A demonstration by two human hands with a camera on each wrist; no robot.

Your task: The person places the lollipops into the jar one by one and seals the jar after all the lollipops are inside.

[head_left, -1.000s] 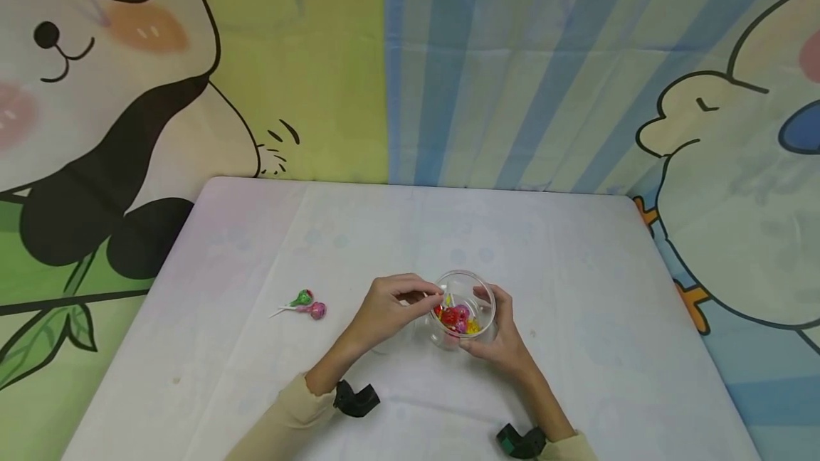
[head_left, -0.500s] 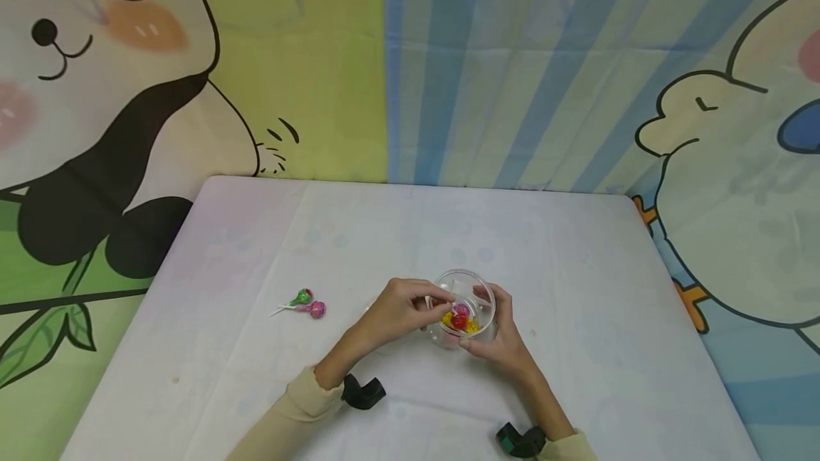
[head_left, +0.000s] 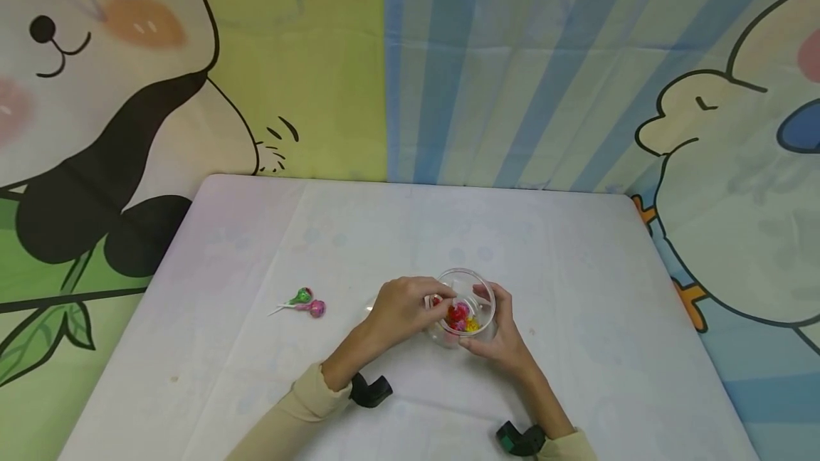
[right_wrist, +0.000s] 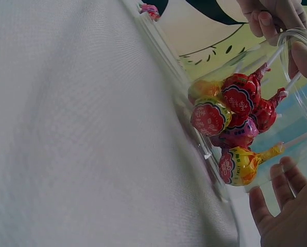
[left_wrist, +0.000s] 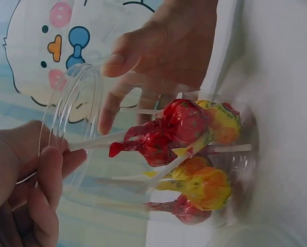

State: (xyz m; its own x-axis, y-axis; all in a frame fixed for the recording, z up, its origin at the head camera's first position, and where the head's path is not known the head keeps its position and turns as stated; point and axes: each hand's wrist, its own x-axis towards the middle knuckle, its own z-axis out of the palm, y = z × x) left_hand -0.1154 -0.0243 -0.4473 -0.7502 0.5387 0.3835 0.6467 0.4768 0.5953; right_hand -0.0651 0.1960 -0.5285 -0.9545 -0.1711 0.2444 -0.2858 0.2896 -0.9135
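Note:
My right hand point(head_left: 506, 333) holds a clear round jar point(head_left: 440, 338) on the table, thumb and fingers on opposite sides of it. Through its wall show several wrapped lollipops, among them a yellow one point(right_wrist: 240, 167) and a purple one point(right_wrist: 236, 135). The left hand point(head_left: 403, 308) is at the jar's mouth, coming in from the left. Its thumb and fingertips pinch the white stick of a red lollipop point(left_wrist: 156, 149), whose wrapped head is inside the jar among the others. In the head view the left fingers partly cover the jar's contents.
Left of the hands, a green lollipop point(head_left: 302, 297) and a pink lollipop point(head_left: 317, 309) lie side by side on the white-covered table point(head_left: 256, 233). A clear round edge point(left_wrist: 246, 237) shows beside the jar. A printed cartoon backdrop point(head_left: 333, 62) stands behind the table.
My left hand has moved right, bringing its fingers from the jar's near-left rim over and into the mouth. The lollipops inside have shifted. The right hand and the jar have stayed put.

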